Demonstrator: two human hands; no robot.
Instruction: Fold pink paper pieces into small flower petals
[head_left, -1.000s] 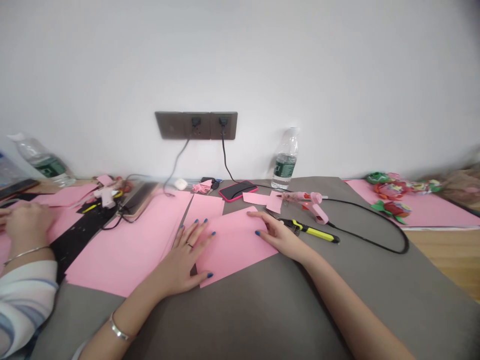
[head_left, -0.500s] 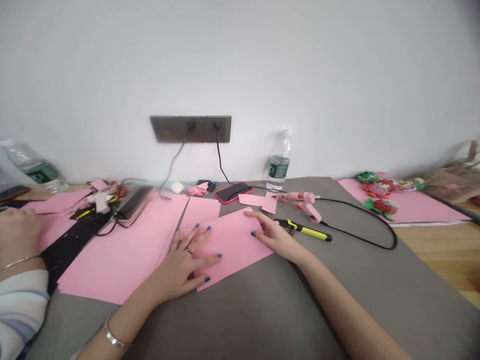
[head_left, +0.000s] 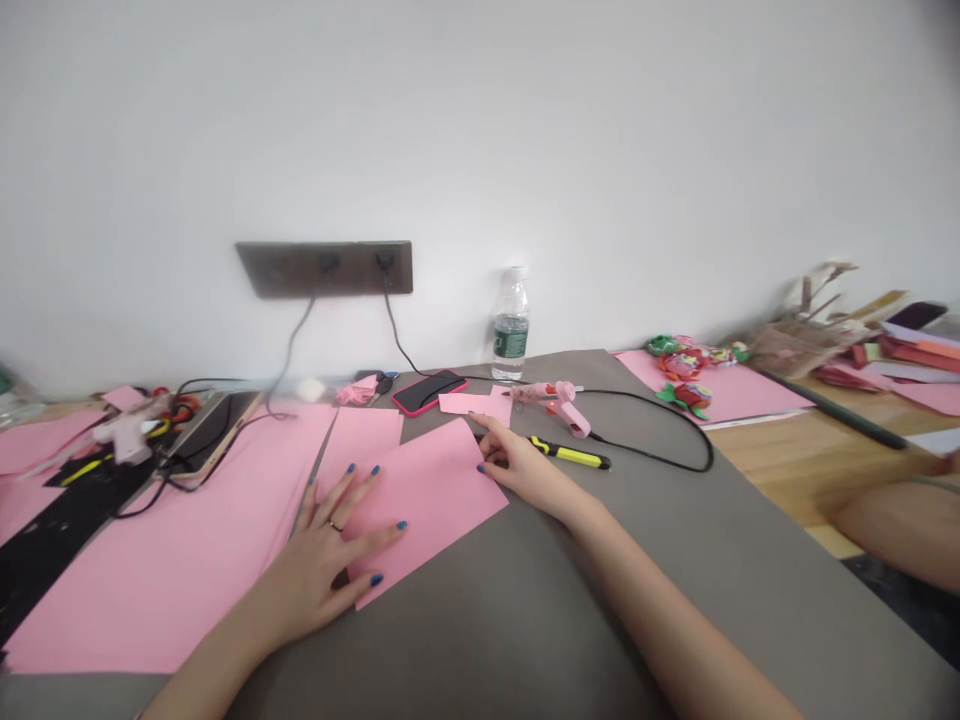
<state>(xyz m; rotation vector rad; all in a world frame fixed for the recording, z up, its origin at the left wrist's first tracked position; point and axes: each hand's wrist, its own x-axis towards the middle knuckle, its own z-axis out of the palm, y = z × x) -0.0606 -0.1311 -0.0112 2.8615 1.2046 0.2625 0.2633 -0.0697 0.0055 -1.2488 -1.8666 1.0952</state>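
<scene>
A rectangular sheet of pink paper [head_left: 424,510] lies at an angle on a grey mat [head_left: 637,590]. My left hand [head_left: 322,565] rests flat on its left part with the fingers spread, a ring on one finger. My right hand [head_left: 514,468] touches the sheet's right edge with its fingertips. Neither hand grips anything. Close to my right hand lies a yellow and black utility knife [head_left: 570,456], and a pink hot glue gun [head_left: 562,405] stands beyond it. The sheet's lower-left corner partly overlaps another pink sheet [head_left: 360,440].
A large pink sheet [head_left: 165,570] covers the left side, beside a black cutting strip [head_left: 56,540]. Beyond lie a phone in a pink case [head_left: 429,392] and a water bottle [head_left: 510,325]. Paper flowers [head_left: 682,365] sit right; another person's forearm [head_left: 900,525] shows far right.
The view has swung right, so everything sits further left in the frame. The other person's hand and sleeve at left have gone from view, and a forearm appears at right. My hands stay on the sheet.
</scene>
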